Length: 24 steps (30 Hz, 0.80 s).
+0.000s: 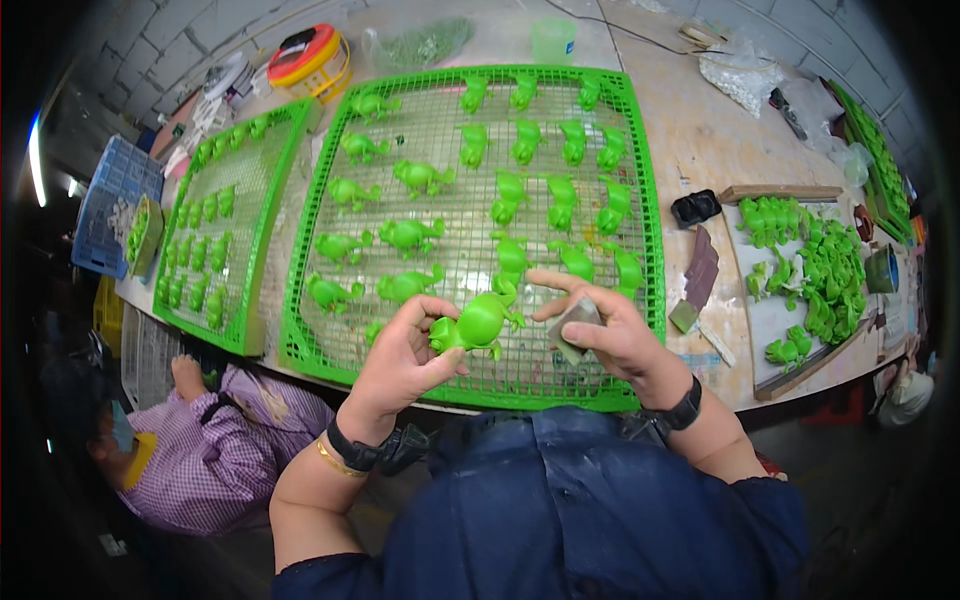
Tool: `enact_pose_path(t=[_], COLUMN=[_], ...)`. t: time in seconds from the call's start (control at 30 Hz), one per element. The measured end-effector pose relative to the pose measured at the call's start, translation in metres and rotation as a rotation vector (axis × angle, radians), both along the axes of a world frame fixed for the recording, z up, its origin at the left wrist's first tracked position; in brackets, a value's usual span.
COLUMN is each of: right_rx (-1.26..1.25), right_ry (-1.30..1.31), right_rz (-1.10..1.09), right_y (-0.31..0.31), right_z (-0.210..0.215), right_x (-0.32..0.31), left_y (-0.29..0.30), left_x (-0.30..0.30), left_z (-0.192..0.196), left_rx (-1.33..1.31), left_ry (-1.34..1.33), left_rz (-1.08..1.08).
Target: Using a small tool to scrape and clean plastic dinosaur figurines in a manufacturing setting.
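My left hand (415,345) pinches a glossy green plastic animal figurine (483,318) by its head end, its round body and curled tail turned to the right. Close beside the tail, my right hand (610,335) grips a small folded piece of sandpaper (573,332), brown with green dust on it, between thumb and fingers. Its index finger reaches out to the left. A gap shows between the sandpaper and the figurine. Both hands are above the near edge of a large green mesh tray (470,385), on which several like figurines (410,235) stand in rows.
Right of the tray lie a maroon sandpaper sheet (697,268), a black object (695,208) and a wood-edged board (745,300) with a heap of green figurines (830,270). At left is a second tray (240,310); a person in a checkered shirt (215,465) sits near it.
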State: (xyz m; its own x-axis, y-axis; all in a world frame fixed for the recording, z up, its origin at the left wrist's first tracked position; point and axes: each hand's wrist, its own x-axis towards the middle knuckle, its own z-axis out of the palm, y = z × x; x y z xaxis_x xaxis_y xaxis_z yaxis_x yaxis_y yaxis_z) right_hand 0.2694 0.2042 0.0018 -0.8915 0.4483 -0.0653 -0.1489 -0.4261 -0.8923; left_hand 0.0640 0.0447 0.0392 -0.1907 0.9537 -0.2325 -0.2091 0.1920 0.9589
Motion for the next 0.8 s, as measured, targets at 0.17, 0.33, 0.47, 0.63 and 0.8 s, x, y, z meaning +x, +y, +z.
enact_pose_path(t=[0.17, 0.33, 0.47, 0.63, 0.8], right_rx=[-0.063, -0.113, -0.112, -0.17, -0.105], right_ry=[-0.041, -0.033, -0.039, -0.054, -0.033], right_rz=[0.108, 0.083, 0.137, 0.138, 0.109], right_y=[-0.01, -0.017, -0.018, -0.023, -0.024], right_z=[-0.006, -0.006, -0.006, 0.002, -0.006], right_x=[-0.001, 0.001, 0.001, 0.002, 0.003], left_y=[-0.021, -0.032, -0.034, -0.036, -0.036], left_x=[0.015, 0.022, 0.029, 0.032, 0.033], left_z=[-0.016, -0.022, -0.019, -0.023, -0.031], left_rx=[0.023, 0.035, 0.045, 0.052, 0.088], left_ry=[-0.075, -0.109, -0.102, -0.097, -0.045], left_rz=[0.029, 0.049, 0.058, 0.111, 0.159])
